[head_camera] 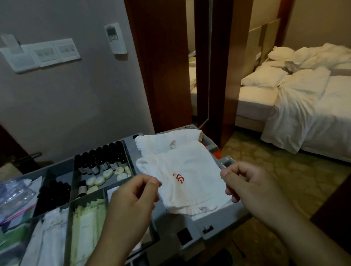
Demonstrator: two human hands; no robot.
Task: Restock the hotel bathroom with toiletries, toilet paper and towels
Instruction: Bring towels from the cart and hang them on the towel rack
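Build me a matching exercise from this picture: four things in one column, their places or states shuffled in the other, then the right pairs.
Things
1. white towel
2. dark bottles
3. pillow
4. thermostat

Places or states
A. mounted on the wall
B. standing in a compartment of the cart tray
C. pinched at its edges by the left hand and the right hand
D. lying on the bed

Pairs: 1-C, 2-B, 3-D, 4-A
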